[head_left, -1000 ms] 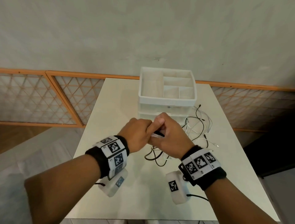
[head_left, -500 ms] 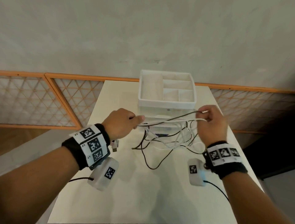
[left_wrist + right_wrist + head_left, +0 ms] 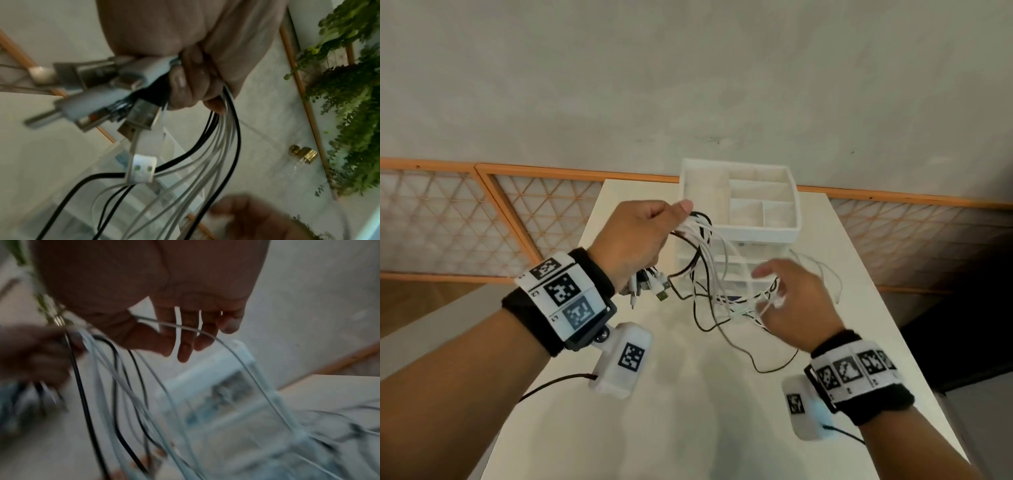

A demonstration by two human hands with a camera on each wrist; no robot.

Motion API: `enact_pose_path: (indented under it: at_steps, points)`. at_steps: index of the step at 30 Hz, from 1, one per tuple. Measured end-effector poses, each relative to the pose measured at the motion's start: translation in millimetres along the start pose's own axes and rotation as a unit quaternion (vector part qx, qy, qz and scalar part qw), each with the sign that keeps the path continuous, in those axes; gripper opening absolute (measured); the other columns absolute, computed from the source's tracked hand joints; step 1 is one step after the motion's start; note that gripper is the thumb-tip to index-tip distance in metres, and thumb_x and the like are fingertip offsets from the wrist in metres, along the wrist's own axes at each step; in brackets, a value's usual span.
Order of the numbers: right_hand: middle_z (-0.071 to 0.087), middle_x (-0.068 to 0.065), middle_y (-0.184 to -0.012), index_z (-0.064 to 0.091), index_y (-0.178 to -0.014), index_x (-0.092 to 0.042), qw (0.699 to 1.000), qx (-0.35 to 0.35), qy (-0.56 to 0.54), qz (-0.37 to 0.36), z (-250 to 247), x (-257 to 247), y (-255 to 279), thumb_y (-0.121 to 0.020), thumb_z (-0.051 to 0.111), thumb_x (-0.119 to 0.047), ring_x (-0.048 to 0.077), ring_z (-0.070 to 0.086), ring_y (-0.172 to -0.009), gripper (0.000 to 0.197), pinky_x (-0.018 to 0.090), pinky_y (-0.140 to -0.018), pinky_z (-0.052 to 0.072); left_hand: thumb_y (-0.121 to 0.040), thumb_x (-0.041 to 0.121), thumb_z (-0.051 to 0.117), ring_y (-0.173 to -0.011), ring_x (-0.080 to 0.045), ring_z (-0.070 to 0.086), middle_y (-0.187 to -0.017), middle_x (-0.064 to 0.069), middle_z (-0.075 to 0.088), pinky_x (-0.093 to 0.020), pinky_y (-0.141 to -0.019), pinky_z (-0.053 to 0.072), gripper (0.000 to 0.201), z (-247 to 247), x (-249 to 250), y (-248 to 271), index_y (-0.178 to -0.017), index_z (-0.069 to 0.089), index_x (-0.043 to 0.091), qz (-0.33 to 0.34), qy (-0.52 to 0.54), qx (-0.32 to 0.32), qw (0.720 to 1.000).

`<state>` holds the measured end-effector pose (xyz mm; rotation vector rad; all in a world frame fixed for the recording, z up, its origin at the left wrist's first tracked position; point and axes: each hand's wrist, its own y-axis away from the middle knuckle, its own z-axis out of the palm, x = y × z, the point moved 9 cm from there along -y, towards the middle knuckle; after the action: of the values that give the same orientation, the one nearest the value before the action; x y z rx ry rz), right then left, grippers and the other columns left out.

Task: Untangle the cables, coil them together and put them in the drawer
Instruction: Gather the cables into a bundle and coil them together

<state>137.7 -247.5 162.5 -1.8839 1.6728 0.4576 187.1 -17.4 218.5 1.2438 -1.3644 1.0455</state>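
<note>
A bundle of black and white cables point(image 3: 707, 260) hangs from my left hand point(image 3: 671, 222), which grips it raised in front of the white drawer unit point(image 3: 787, 236). Several plug ends point(image 3: 650, 286) stick out below that fist; the left wrist view shows the USB plugs point(image 3: 141, 120) and the cables point(image 3: 205, 162) under my curled fingers point(image 3: 185, 84). My right hand point(image 3: 770, 287) is lower and to the right, fingers spread among the hanging loops. In the blurred right wrist view a white cable point(image 3: 205, 334) crosses my straight fingers point(image 3: 185, 344).
The drawer unit has a compartment tray point(image 3: 796, 212) on top and stands at the back of the white table point(image 3: 688, 428). Thin cable ends point(image 3: 828, 277) trail on the table to its right. An orange lattice rail point(image 3: 482, 219) and a wall lie behind.
Earlier both hands held a cable taut between them. My left hand has since risen with the bundle, and my right hand has let go and dropped into the loops.
</note>
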Motion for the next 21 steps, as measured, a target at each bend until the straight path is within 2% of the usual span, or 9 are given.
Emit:
enact_pose_path:
  at_steps: [3, 6, 9, 10, 12, 14, 17, 19, 21]
  points:
    - [0.066, -0.014, -0.107, 0.064, -0.107, -0.025, 0.986, 0.075, -0.132, -0.062, -36.7, -53.0, -15.1, -0.071, 0.064, 0.002, 0.005, 0.061, -0.084, 0.045, 0.014, -0.072, 0.047, -0.087, 0.039, 0.071, -0.040, -0.015, 0.018, -0.047, 0.005, 0.026, -0.019, -0.044, 0.021, 0.047, 17.3, -5.0, 4.2, -0.074, 0.060, -0.004, -0.003, -0.025, -0.047, 0.999]
    - [0.070, -0.011, -0.106, 0.066, -0.112, -0.025, 0.965, 0.007, -0.253, -0.073, -23.6, -79.1, -24.6, -0.078, 0.064, -0.002, 0.007, 0.066, -0.090, 0.041, 0.024, -0.075, 0.053, -0.083, 0.037, 0.075, -0.039, -0.011, 0.024, -0.048, 0.006, 0.033, -0.017, -0.041, 0.024, 0.031, 30.6, -0.2, 11.0, -0.077, 0.072, 0.007, 0.014, -0.060, -0.090, 0.994]
    - [0.070, 0.002, -0.078, 0.069, -0.094, -0.016, 0.952, -0.036, -0.301, -0.051, 7.7, -73.3, -19.8, -0.089, 0.063, -0.004, 0.018, 0.065, -0.068, 0.014, 0.036, -0.066, 0.057, -0.082, 0.032, 0.076, -0.039, -0.011, 0.025, -0.049, 0.005, 0.038, -0.018, -0.042, 0.024, 0.026, 32.4, 4.9, 13.0, -0.078, 0.074, 0.006, 0.035, -0.025, -0.098, 0.994]
    - [0.067, 0.002, -0.070, 0.068, -0.089, -0.016, 0.955, -0.041, -0.292, -0.028, 19.9, -60.7, -16.7, -0.090, 0.062, -0.005, 0.019, 0.063, -0.061, 0.013, 0.038, -0.063, 0.057, -0.081, 0.032, 0.076, -0.041, -0.014, 0.022, -0.050, 0.001, 0.035, -0.021, -0.044, 0.021, 0.025, 28.9, 5.6, 11.8, -0.075, 0.074, 0.008, 0.035, 0.011, -0.085, 0.996]
    - [0.063, -0.006, -0.058, 0.068, -0.080, -0.024, 0.965, -0.051, -0.255, 0.042, 45.8, -22.1, -8.6, -0.091, 0.061, -0.009, 0.013, 0.058, -0.052, 0.020, 0.031, -0.055, 0.052, -0.077, 0.034, 0.077, -0.042, -0.015, 0.018, -0.058, -0.009, 0.035, -0.024, -0.044, 0.017, 0.023, 18.3, 9.0, 8.6, -0.070, 0.073, 0.013, 0.029, 0.088, -0.046, 0.995]
    - [0.062, -0.012, -0.055, 0.064, -0.071, -0.034, 0.985, -0.075, -0.114, 0.101, 66.5, 29.6, 2.1, -0.093, 0.061, -0.022, 0.011, 0.058, -0.056, 0.024, 0.026, -0.060, 0.046, -0.076, 0.034, 0.076, -0.038, -0.011, 0.020, -0.070, -0.014, 0.046, -0.024, -0.044, 0.016, 0.021, 10.2, 18.3, 6.8, -0.069, 0.073, 0.014, 0.031, 0.148, -0.022, 0.988]
    - [0.069, 0.004, -0.079, 0.060, -0.075, -0.022, 0.963, -0.155, 0.115, 0.189, 80.3, 108.4, 28.2, -0.095, 0.054, -0.042, 0.030, 0.068, -0.087, 0.030, 0.032, -0.071, 0.049, -0.091, 0.026, 0.065, -0.033, -0.005, 0.023, -0.057, 0.008, 0.060, -0.026, -0.044, 0.014, 0.020, -0.8, 35.4, 3.2, -0.078, 0.063, 0.011, 0.037, 0.226, -0.002, 0.974]
    - [0.067, 0.013, -0.092, 0.062, -0.083, -0.016, 0.941, -0.145, 0.142, 0.270, 62.8, 143.7, 37.5, -0.096, 0.055, -0.045, 0.036, 0.066, -0.098, 0.032, 0.035, -0.076, 0.049, -0.095, 0.027, 0.060, -0.032, -0.004, 0.021, -0.041, 0.010, 0.048, -0.023, -0.042, 0.014, 0.021, -4.9, 39.3, -0.7, -0.080, 0.060, 0.011, 0.035, 0.245, -0.004, 0.969]
    - [0.070, 0.016, -0.101, 0.067, -0.092, -0.012, 0.940, -0.079, 0.152, 0.294, 27.4, 154.1, 26.8, -0.099, 0.053, -0.036, 0.039, 0.064, -0.100, 0.029, 0.038, -0.081, 0.051, -0.093, 0.030, 0.063, -0.031, -0.006, 0.018, -0.038, 0.011, 0.034, -0.020, -0.040, 0.015, 0.024, -5.2, 31.9, -5.9, -0.076, 0.063, 0.013, 0.032, 0.220, -0.006, 0.975]
